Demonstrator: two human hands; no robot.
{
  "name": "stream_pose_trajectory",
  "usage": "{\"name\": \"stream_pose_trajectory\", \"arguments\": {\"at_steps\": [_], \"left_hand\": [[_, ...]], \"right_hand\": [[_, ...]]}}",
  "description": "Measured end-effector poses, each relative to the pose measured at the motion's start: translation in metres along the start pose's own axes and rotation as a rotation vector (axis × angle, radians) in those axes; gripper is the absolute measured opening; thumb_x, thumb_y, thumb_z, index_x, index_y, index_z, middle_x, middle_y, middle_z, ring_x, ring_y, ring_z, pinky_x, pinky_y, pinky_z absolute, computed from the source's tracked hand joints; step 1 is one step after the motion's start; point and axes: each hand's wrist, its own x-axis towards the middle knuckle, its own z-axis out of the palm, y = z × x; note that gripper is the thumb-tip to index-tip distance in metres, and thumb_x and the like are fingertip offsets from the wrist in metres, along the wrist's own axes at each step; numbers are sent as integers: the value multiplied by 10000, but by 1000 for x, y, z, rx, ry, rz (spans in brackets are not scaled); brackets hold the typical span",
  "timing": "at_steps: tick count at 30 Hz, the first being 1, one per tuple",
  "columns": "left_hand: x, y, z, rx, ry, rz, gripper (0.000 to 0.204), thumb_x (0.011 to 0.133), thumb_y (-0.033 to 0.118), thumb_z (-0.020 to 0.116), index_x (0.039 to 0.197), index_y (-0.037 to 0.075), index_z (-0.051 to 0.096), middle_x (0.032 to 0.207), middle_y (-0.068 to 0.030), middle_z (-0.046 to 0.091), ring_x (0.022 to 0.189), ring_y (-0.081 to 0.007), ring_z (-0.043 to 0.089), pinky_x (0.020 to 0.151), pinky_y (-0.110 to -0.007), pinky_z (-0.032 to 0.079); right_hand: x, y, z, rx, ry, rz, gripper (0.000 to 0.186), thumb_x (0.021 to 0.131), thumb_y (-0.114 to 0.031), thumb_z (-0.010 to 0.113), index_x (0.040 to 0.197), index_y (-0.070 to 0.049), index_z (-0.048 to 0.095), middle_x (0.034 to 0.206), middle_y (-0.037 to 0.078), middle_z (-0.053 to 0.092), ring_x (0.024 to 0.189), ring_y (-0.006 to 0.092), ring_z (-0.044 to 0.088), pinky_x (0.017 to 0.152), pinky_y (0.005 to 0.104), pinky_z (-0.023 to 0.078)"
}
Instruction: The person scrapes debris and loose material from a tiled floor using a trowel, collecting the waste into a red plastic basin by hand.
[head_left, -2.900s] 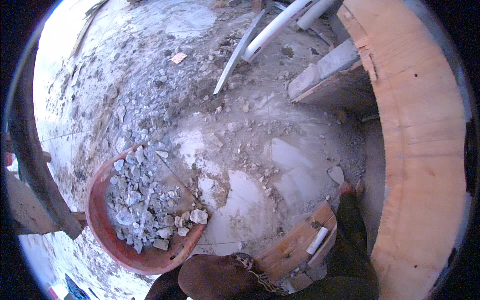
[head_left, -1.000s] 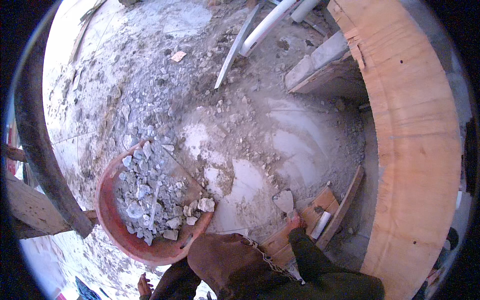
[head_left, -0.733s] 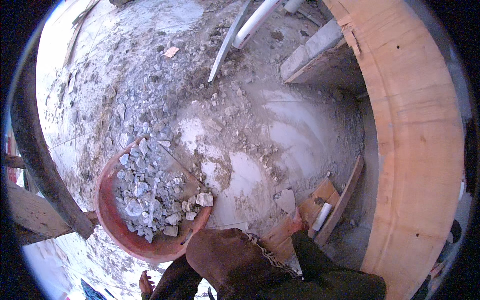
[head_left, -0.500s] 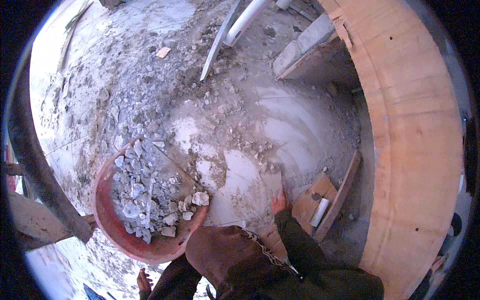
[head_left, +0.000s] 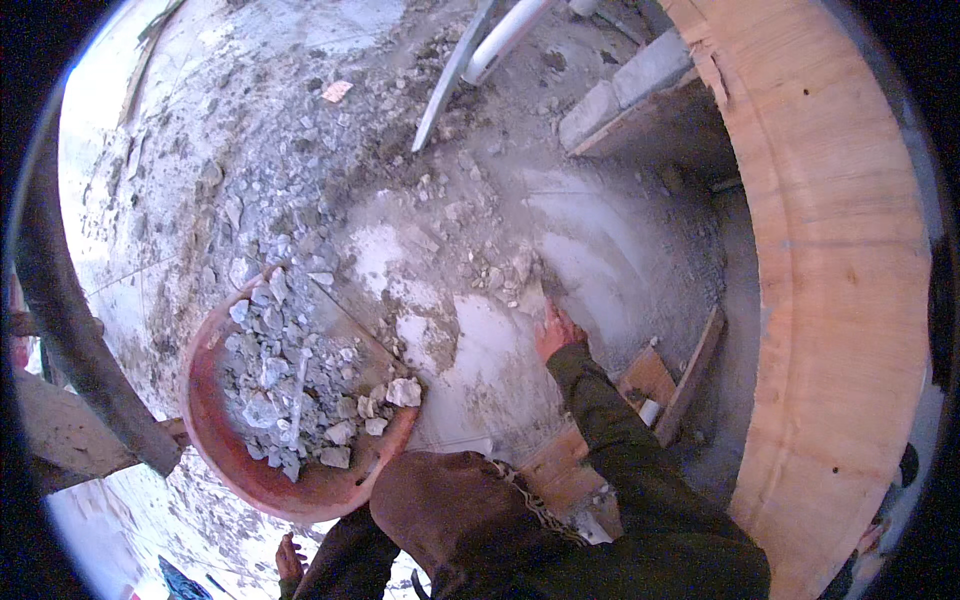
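Already, the round red pan (head_left: 212, 437) is loaded with grey stones (head_left: 272, 373), while loose debris (head_left: 497, 275) is left on the pale floor (head_left: 482, 375) by the flat-bladed scraper (head_left: 533, 299) gripped in the right hand (head_left: 558, 332), the left hand (head_left: 290, 558) held loosely open.

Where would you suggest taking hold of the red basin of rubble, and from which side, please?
I'd grip the red basin at its near rim, left of the brown knee, coming from the person's side. The curved inner wall shows there, and a dark slot looks like a possible handhold, whereas rubble crowds the far edge.
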Motion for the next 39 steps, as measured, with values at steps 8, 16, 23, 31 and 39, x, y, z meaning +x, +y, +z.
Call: {"name": "stream_pose_trajectory", "arguments": {"at_steps": [8,16,23,31,39], "left_hand": [[-39,6,-4,-195,108,-65,608,833,563,428,1174,62,482,795,-53,459,513,-121,455,381,-255,372],[-31,-3,4,-199,40,-35,583,856,527,420,1184,48,469,792,-52,468,525,-123,466,382,-240,367],[-45,-9,-4,-249,123,2,644,837,576,405,1208,52,464,801,-55,481,532,-124,470,410,-255,380],[-47,-63,-14,-210,101,-76,705,831,606,379,1227,25,442,843,-82,486,533,-134,491,384,-255,379],[-57,-12,-3,-350,147,-29,660,851,570,384,1235,37,441,824,-35,441,599,-115,457,459,-256,396]], "right_hand": [[-7,104,-7,56,-117,133,501,778,-228,550,1236,-70,423,1088,223,533,1004,383,504,855,437,413],[141,-51,-42,-267,6,-303,529,771,-312,565,1258,-161,422,1124,156,539,992,342,528,855,408,427],[121,40,-63,-209,-8,-179,533,768,-306,570,1262,-181,415,1146,156,526,1016,342,518,875,419,416],[210,-87,-41,-275,16,-222,494,793,-359,533,1233,-153,443,1136,163,525,1013,341,520,851,444,420],[84,-27,-62,-259,101,-309,551,753,-252,549,1264,-113,395,1115,174,518,943,354,539,781,478,439]]}}
